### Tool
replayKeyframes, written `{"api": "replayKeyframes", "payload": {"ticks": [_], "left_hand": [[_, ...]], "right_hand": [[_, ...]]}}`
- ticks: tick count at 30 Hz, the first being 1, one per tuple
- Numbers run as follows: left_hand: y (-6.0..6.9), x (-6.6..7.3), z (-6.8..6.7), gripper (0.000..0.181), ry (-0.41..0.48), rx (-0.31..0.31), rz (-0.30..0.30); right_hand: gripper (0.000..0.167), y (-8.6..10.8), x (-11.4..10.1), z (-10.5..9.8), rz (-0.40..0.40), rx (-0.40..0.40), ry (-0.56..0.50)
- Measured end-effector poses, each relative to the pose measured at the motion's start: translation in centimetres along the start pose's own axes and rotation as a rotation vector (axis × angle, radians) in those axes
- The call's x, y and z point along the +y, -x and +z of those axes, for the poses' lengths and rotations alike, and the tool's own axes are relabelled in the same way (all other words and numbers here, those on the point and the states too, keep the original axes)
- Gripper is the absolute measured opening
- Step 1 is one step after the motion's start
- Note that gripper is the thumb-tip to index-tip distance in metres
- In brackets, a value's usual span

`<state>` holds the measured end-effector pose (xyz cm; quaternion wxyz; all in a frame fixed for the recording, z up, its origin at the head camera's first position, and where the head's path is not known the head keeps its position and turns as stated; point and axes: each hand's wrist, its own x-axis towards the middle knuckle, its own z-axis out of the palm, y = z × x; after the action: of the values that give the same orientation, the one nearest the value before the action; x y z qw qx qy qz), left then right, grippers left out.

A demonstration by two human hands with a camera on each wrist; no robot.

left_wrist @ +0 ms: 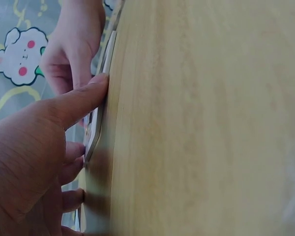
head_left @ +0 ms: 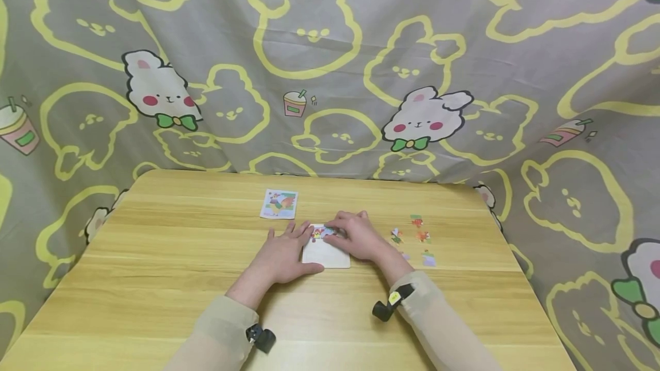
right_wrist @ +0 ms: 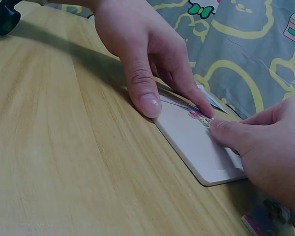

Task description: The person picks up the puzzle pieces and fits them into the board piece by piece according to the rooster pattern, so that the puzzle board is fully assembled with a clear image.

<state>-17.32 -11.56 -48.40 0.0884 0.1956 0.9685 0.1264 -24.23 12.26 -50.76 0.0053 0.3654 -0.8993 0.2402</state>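
Observation:
A white puzzle board (head_left: 326, 255) lies flat on the table, with small colourful puzzle pieces (head_left: 317, 233) along its far end. My left hand (head_left: 282, 256) rests at the board's left side, its thumb extended against the near edge and its fingers spread by the far left corner. In the right wrist view the left index fingertip touches the printed pieces (right_wrist: 199, 117). Over the far right part of the board, my right hand (head_left: 362, 237) pinches a bluish puzzle piece (head_left: 328, 232) with bent fingers and thumb; much of that piece is hidden.
A square picture card (head_left: 279, 204) showing a colourful bird lies beyond the left hand. Several loose puzzle pieces (head_left: 424, 237) are scattered right of the right hand. A patterned curtain (head_left: 330, 73) hangs behind the wooden table (head_left: 154, 256).

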Motion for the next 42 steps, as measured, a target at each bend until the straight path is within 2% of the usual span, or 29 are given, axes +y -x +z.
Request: {"api": "replayKeyframes", "payload": {"ticks": [14,27,42], "left_hand": [[-0.1,0.2,0.0,0.100,-0.020,-0.011,-0.007],[-0.5,1.4,0.0,0.098,-0.027,-0.037,0.021],[-0.7,1.1,0.2,0.099,-0.063,-0.045,0.020]], "right_hand": [[0.045,0.2,0.1,0.3,0.013,0.012,0.032],[0.040,0.4,0.0,0.6,-0.013,0.039,0.063],[0.040,0.5,-0.1,0.8,0.024,0.031,0.071]]}}
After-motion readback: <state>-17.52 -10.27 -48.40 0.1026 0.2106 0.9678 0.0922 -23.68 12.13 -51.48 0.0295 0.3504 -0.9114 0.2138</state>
